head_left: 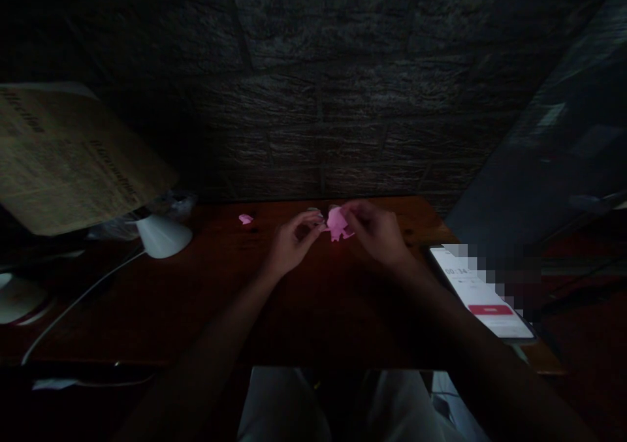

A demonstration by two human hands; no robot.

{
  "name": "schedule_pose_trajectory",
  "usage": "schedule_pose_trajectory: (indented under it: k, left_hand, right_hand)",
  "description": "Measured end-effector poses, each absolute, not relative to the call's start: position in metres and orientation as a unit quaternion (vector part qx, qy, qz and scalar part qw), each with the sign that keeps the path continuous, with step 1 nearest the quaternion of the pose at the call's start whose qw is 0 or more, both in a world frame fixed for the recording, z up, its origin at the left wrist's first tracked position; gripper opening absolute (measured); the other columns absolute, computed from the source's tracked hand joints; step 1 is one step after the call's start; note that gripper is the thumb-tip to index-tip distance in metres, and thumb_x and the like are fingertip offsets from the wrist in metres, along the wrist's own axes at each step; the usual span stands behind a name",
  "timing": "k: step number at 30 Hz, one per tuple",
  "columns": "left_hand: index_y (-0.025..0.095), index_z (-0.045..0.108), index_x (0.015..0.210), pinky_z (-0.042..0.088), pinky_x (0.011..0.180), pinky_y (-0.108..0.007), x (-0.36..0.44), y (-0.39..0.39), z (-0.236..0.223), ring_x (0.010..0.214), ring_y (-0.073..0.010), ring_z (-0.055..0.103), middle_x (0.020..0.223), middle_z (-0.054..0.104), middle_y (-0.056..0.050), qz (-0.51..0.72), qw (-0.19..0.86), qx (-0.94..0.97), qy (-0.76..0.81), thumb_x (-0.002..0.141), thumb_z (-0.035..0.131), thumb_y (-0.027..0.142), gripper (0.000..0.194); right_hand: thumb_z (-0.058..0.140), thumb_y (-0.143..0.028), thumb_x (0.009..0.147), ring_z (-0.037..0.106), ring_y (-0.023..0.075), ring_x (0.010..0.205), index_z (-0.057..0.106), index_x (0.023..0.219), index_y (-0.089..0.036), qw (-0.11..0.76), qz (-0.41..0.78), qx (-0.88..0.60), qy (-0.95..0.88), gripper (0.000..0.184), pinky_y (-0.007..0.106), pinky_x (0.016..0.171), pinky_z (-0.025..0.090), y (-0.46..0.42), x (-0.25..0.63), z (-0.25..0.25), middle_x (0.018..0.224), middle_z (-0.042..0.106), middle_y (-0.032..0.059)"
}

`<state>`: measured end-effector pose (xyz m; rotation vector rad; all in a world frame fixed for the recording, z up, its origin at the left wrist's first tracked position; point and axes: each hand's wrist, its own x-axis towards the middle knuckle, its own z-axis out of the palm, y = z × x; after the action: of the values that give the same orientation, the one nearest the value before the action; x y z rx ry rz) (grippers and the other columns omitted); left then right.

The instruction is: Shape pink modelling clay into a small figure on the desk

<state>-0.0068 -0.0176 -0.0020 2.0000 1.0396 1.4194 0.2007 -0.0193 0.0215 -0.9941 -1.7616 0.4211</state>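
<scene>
A thin pink piece with a ragged lower edge [337,221], perhaps clay or paper, is held up over the back of the wooden table. My left hand [292,241] pinches a narrow tip on its left side between thumb and forefinger. On the other side, my right hand [375,230] grips its right edge with bent fingers, which hide part of it. A smaller pink lump [245,219] lies on the table to the left, apart from both hands. Something pale behind the left fingertips is too dim to make out.
A lamp with a printed paper-like shade and white base [164,236] stands at the left, its white cord [81,301] crossing the table [313,311]. A lit phone [473,292] lies near the right edge. A dark brick-patterned wall [304,102] rises behind.
</scene>
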Motion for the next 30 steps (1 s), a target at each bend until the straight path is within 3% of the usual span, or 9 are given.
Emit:
schedule_pose_trajectory:
  k: [6, 16, 23, 30]
  left_hand:
    - [0.017, 0.069, 0.112, 0.057, 0.093, -0.037, -0.009, -0.009, -0.012, 0.097, -0.021, 0.073, 0.109, 0.077, -0.01, 0.532, 0.245, 0.697, 0.413, 0.089, 0.07, 0.034, 0.029]
    - [0.018, 0.068, 0.113, 0.052, 0.103, -0.042, -0.001, -0.004, -0.018, 0.111, -0.0233, 0.069, 0.117, 0.074, -0.011, 0.525, 0.194, 0.72, 0.41, 0.092, 0.066, 0.031, 0.025]
    - [0.02, 0.058, 0.132, 0.05, 0.104, -0.044, 0.0, 0.006, -0.035, 0.118, -0.0265, 0.064, 0.129, 0.066, -0.014, 0.492, 0.194, 0.755, 0.389, 0.083, 0.078, 0.033, 0.054]
    - [0.022, 0.053, 0.135, 0.051, 0.103, -0.044, 0.008, 0.016, -0.045, 0.124, -0.0272, 0.062, 0.135, 0.063, -0.015, 0.474, 0.252, 0.762, 0.363, 0.082, 0.078, 0.032, 0.06]
  right_hand:
    - [0.067, -0.044, 0.085, 0.075, 0.0249, 0.079, 0.073, 0.108, -0.019, 0.587, 0.184, -0.499, -0.61, 0.035, 0.037, 0.07, 0.059, 0.004, 0.236, 0.016, 0.092, 0.079, 0.0096]
    - [0.062, -0.025, 0.088, 0.076, 0.0229, 0.083, 0.078, 0.098, -0.019, 0.528, 0.155, -0.504, -0.665, 0.02, 0.036, 0.078, 0.059, 0.006, 0.214, 0.0, 0.097, 0.08, 0.0095]
    - [0.065, -0.017, 0.086, 0.077, 0.0218, 0.082, 0.079, 0.092, -0.023, 0.483, 0.128, -0.559, -0.661, 0.017, 0.03, 0.078, 0.058, 0.001, 0.206, 0.002, 0.093, 0.082, 0.0039]
    - [0.063, -0.016, 0.086, 0.077, 0.0214, 0.082, 0.08, 0.093, -0.023, 0.459, 0.117, -0.576, -0.666, 0.019, 0.028, 0.076, 0.057, 0.001, 0.205, 0.003, 0.092, 0.082, 0.0034]
